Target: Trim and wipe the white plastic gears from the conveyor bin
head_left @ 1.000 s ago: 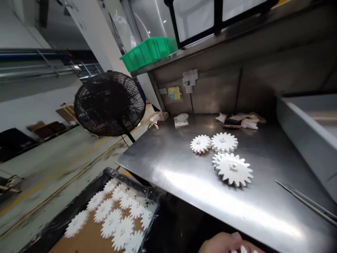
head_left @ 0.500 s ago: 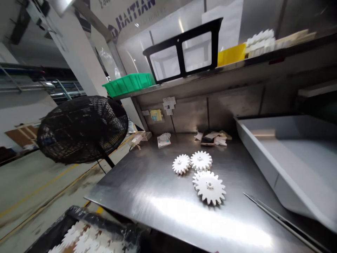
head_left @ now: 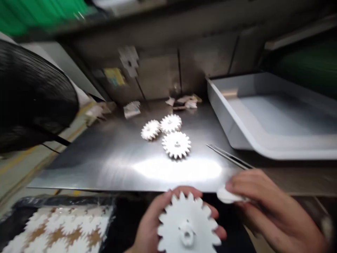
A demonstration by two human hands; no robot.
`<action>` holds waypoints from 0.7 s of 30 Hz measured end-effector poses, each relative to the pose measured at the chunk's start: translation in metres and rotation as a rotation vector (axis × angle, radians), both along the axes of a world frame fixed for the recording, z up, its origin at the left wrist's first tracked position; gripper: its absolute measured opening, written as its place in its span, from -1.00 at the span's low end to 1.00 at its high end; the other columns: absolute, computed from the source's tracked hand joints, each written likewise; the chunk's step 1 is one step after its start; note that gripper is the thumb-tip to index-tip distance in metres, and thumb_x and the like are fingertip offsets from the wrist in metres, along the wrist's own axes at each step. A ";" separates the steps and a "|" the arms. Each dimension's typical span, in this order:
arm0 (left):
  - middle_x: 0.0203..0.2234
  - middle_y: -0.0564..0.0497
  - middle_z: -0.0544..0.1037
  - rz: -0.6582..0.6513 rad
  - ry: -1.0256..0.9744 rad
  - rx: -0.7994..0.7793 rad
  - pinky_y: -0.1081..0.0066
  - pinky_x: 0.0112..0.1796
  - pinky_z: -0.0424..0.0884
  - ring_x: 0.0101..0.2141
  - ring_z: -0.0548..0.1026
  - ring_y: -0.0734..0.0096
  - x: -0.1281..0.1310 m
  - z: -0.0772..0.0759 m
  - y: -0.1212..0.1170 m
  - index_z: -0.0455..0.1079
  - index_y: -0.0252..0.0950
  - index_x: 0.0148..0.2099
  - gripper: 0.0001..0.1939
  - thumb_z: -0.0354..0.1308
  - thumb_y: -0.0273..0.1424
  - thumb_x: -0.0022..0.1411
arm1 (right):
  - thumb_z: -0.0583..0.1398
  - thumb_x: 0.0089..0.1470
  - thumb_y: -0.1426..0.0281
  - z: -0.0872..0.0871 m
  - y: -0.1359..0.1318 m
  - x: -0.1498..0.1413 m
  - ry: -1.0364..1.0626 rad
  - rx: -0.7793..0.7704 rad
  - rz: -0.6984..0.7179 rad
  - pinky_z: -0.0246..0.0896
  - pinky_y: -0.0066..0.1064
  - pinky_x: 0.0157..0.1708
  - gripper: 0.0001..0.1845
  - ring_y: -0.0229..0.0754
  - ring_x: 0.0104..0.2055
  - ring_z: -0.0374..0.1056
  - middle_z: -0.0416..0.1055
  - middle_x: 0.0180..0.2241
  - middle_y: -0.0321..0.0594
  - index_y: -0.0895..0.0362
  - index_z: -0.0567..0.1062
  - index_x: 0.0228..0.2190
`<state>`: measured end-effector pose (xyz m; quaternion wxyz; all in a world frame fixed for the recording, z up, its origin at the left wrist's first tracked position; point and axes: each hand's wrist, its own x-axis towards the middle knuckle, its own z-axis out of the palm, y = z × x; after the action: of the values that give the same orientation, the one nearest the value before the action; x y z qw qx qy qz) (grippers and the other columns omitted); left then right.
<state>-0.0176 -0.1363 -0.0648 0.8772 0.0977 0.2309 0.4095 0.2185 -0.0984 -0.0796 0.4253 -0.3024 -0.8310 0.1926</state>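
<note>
My left hand (head_left: 150, 218) is wrapped round a large white plastic gear (head_left: 188, 223) in front of the table's near edge. The gear's toothed face with its central hub is turned towards me. To the right, my right hand (head_left: 273, 211) pinches a small white piece with a rounded end (head_left: 225, 195); blur hides exactly what it is. Beyond the hands, three more white gears lie grouped on the metal table: a large gear (head_left: 176, 144) in front, a gear (head_left: 171, 123) behind it and a gear (head_left: 150, 130) to the left. Tweezers (head_left: 229, 157) lie just past my right hand.
A large grey tray (head_left: 244, 135) takes up the table's right side. At lower left stands a black crate (head_left: 18, 207) with several white gears in it. A black fan (head_left: 34, 102) is at the left. Small scraps (head_left: 184, 102) lie along the back wall.
The view has tilted down and come closer to the table. Both hands have entered from below, the left with a gear, the right with a white piece. The three gears on the table stay put.
</note>
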 end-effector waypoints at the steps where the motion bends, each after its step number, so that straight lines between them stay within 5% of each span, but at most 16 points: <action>1: -0.10 -0.25 0.58 0.014 -0.024 -0.056 0.12 -0.19 0.42 -0.09 0.54 -0.07 0.000 0.004 0.000 0.50 -0.25 0.01 -0.54 -0.08 -0.10 0.36 | 0.15 0.19 0.60 -0.001 -0.002 0.004 0.046 -0.083 -0.045 0.42 -0.28 -0.21 -0.66 -0.05 -0.11 0.41 0.48 -0.18 -0.15 0.07 0.46 -0.04; 8: -0.07 -0.21 0.52 0.052 -0.124 -0.137 0.05 -0.20 0.50 -0.07 0.49 0.01 0.000 0.011 0.000 0.47 -0.28 0.05 -0.55 -0.15 -0.18 0.42 | 0.14 0.21 0.65 0.002 -0.017 -0.003 0.155 -0.296 -0.055 0.26 -0.28 -0.04 -0.65 -0.09 -0.01 0.32 0.40 -0.12 -0.16 0.09 0.44 -0.03; 21: -0.15 -0.15 0.53 0.021 -0.138 -0.136 0.12 -0.23 0.53 -0.18 0.53 0.07 0.001 0.004 0.003 0.49 -0.30 0.01 -0.57 -0.08 -0.17 0.38 | 0.09 0.10 0.74 0.012 -0.013 -0.025 0.181 -0.210 0.141 0.32 -0.21 -0.13 -0.55 -0.09 -0.11 0.37 0.45 -0.15 -0.13 0.19 0.44 -0.02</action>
<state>-0.0165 -0.1333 -0.0612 0.8912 0.0071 0.1981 0.4079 0.1934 -0.1112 -0.0679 0.4500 -0.2677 -0.7837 0.3342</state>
